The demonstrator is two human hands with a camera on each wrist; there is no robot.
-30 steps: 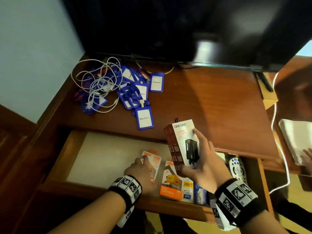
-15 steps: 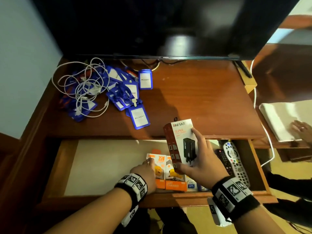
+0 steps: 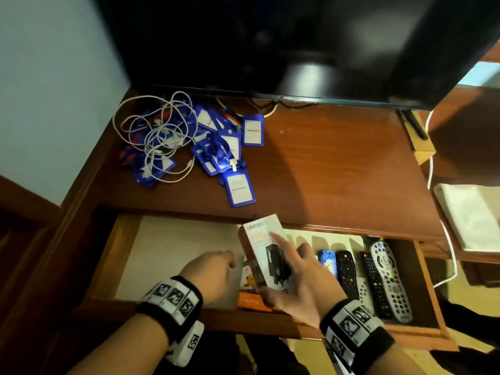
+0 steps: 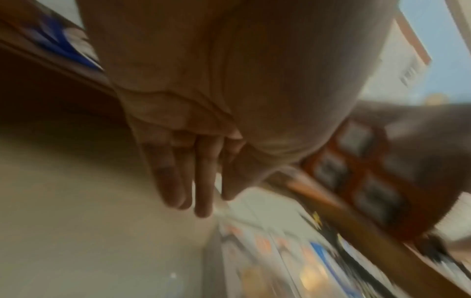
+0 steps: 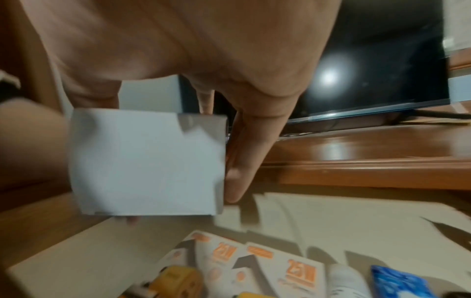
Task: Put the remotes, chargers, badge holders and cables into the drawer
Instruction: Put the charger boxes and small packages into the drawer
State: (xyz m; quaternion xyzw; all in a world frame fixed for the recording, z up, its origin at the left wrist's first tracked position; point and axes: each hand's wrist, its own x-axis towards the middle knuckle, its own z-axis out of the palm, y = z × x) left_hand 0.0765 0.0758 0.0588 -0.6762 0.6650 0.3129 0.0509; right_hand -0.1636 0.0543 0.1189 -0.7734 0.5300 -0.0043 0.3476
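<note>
The open drawer point(image 3: 176, 250) has a pale bare floor on its left. My right hand point(image 3: 290, 266) grips a white and red charger box point(image 3: 261, 239), tilted just above the orange charger boxes point(image 3: 250, 300) lying in the drawer. In the right wrist view the charger box's white end point(image 5: 147, 161) sits between thumb and fingers point(image 5: 244, 161). My left hand point(image 3: 216, 274) lies in the drawer with straight fingers point(image 4: 188, 181) beside the orange boxes point(image 4: 267, 252), holding nothing. Three remotes point(image 3: 374, 285) lie at the drawer's right end. Blue badge holders point(image 3: 239, 189) and white cables point(image 3: 154, 136) are heaped on the desk's back left.
A dark TV point(image 3: 297, 44) stands along the back of the desk point(image 3: 338, 171). A blue packet point(image 3: 327, 262) lies between the charger boxes and the remotes. A white cable point(image 3: 449, 244) hangs off the right side beside a white pad point(image 3: 470, 215).
My right hand has lowered the charger box from above the desk edge down over the orange boxes. My left hand has drawn slightly left off them. The head view has shifted.
</note>
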